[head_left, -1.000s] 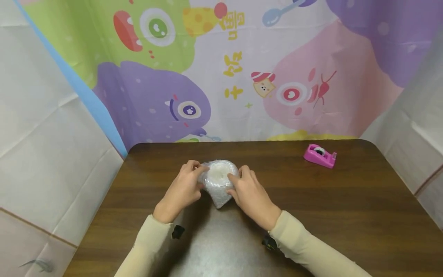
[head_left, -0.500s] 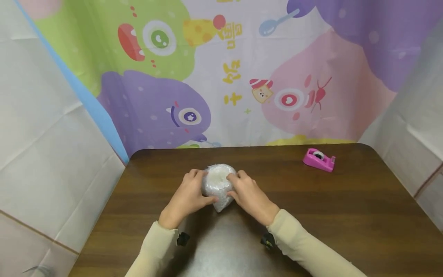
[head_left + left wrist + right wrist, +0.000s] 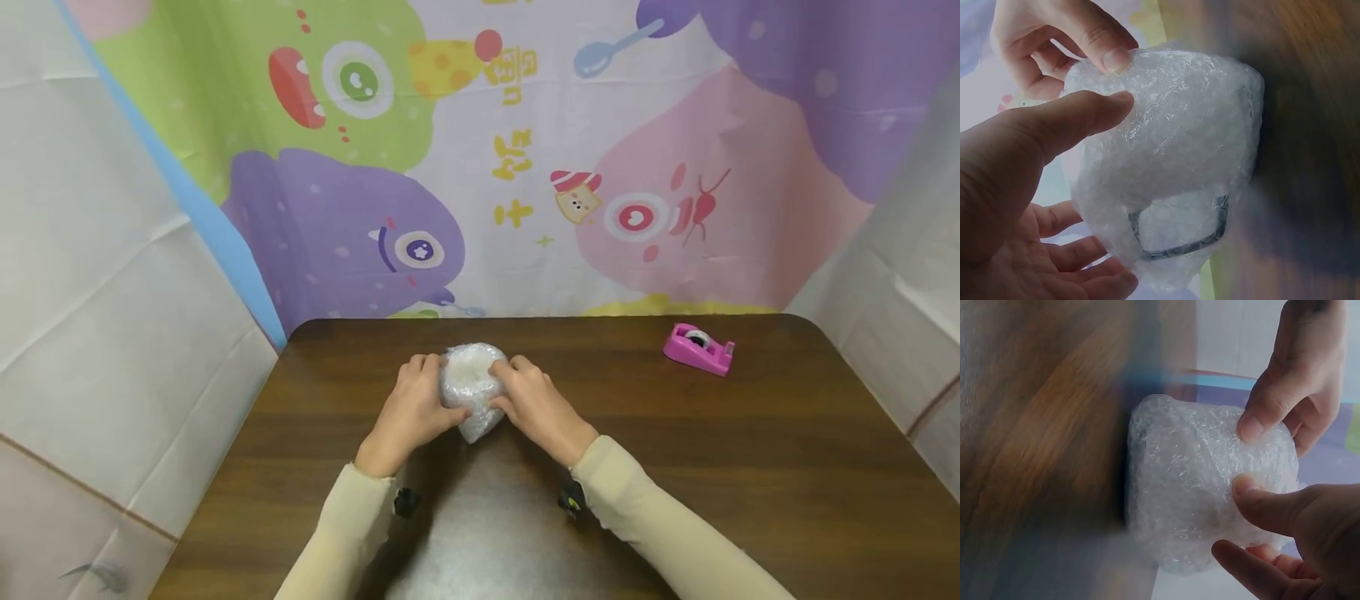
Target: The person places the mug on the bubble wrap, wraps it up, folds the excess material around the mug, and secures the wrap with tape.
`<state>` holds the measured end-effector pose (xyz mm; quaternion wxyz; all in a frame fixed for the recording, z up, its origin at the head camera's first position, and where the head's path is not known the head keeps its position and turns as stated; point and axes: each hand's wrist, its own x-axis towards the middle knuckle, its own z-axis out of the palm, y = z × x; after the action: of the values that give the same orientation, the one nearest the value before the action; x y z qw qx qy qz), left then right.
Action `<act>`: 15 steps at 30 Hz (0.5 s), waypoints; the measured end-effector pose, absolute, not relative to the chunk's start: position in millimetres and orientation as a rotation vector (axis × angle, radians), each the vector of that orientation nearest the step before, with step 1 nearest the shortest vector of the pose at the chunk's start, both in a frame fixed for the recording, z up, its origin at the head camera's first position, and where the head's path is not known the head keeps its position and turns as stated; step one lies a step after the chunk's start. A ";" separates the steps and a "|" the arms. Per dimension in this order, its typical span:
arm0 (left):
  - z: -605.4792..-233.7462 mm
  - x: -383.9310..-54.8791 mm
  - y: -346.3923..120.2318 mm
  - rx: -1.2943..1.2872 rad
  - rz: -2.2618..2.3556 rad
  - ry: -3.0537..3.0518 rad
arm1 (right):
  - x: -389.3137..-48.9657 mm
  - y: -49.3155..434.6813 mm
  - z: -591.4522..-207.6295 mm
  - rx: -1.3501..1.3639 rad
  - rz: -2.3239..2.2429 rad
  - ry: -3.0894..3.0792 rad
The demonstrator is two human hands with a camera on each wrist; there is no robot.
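Note:
A bubble-wrapped cup (image 3: pixel 474 392) stands on the brown table, its pale round top showing through the clear wrap. Low on it, a dark-edged loop like a handle (image 3: pixel 1175 253) shows through in the left wrist view. My left hand (image 3: pixel 412 408) holds it from the left, thumb across the near face and fingers round the far side. From the right, my right hand (image 3: pixel 538 408) grips it with thumb and fingers at the upper edge. Both thumbs press close together on the wrap in the right wrist view. The cup's far side is hidden.
A pink tape dispenser (image 3: pixel 699 348) with a roll in it sits at the back right of the table (image 3: pixel 712 467). Behind the table hangs a cartoon-printed curtain (image 3: pixel 517 275). Pale tiled walls (image 3: pixel 112 292) stand on both sides.
My left thumb has come round onto the near face of the wrapped cup, and the loose wrap at its left is now under my left fingers. The right hand keeps its hold.

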<state>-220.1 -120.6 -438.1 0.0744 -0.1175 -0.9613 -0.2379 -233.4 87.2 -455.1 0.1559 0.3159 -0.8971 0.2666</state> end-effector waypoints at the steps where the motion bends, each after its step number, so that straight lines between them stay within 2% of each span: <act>1: -438.5 -221.4 -120.6 -0.343 -0.713 -2.886 | -235.0 86.7 -455.6 0.907 0.761 -2.566; 15: -434.7 -238.5 -130.3 -0.245 -0.686 -2.936 | -261.4 72.7 -463.5 0.942 0.782 -2.521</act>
<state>-238.5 -130.3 -434.7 0.0580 -0.0807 -0.9690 -0.2264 -261.4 72.7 -463.5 0.1689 0.3312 -0.8867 0.2749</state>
